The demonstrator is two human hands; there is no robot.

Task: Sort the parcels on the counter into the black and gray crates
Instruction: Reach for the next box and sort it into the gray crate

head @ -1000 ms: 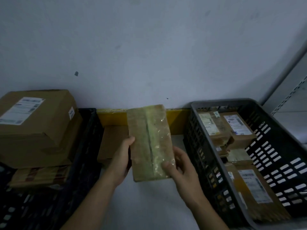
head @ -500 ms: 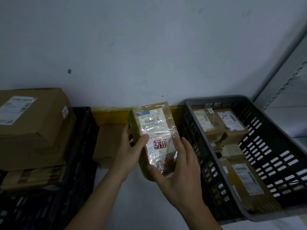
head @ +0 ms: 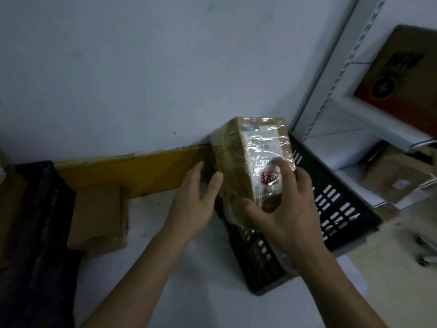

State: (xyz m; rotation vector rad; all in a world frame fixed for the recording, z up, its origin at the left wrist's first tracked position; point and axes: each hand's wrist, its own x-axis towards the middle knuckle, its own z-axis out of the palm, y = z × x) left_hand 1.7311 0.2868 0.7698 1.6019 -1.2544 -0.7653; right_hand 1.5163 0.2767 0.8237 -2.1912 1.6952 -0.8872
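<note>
Black plastic of a crate [head: 40, 233] is seen at the far left edge, dim and blurred, so its contents cannot be made out. Just beside it, on the pale counter [head: 189, 280], a flat cardboard parcel [head: 98, 215] is laid with its far end against a yellow strip [head: 132, 172] that runs along the foot of the wall.

The left hand [head: 192, 202] is held open, fingers straight, with the thumb laid against the left face of a plastic-wrapped parcel [head: 238, 162]; nothing is gripped by it. The wrapped parcel is raised above the counter and tilted, its labelled face turned to the right, and a white shipping label with a red-ringed mark [head: 269, 178] is seen under the film. This parcel is gripped by the right hand [head: 287, 209], with the thumb under its lower left corner and the curled fingers pressed over the label. The parcel is thus found between the 2 hands, above and ahead of the right palm.

Behind and below the right hand, the gray crate [head: 331, 209] with slotted walls is set on the counter; the held parcel is positioned over its near left wall. At the far right, white metal shelving [head: 350, 114] is seen, with 1 printed carton [head: 402, 74] on the upper shelf and 1 brown box [head: 397, 178] lower down.
</note>
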